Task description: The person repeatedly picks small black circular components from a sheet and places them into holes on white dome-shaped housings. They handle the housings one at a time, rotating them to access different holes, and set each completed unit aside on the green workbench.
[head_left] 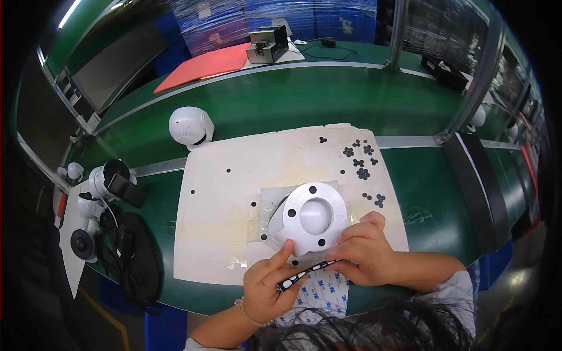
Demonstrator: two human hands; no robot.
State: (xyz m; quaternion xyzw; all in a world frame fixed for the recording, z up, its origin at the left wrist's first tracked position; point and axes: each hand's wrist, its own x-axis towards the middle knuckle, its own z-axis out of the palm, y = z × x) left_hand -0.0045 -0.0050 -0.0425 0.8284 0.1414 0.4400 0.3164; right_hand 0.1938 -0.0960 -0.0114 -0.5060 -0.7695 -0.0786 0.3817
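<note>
Between my two hands is a narrow black strip with white oval openings, tilted up to the right. My left hand grips its left end, thumb raised. The fingers of my right hand pinch its right end. Below the strip hangs a white sheet with blue print; whether the two are joined I cannot tell. Just beyond my hands lies a white round device with a ring-shaped base facing up, bearing several black round pads. Small black pads are scattered in clusters on the pale board beneath.
A white dome camera stands past the board's far left edge. More cameras and a black bag are at the left. A long black box lies right. A grey-black box and red sheet occupy the back shelf.
</note>
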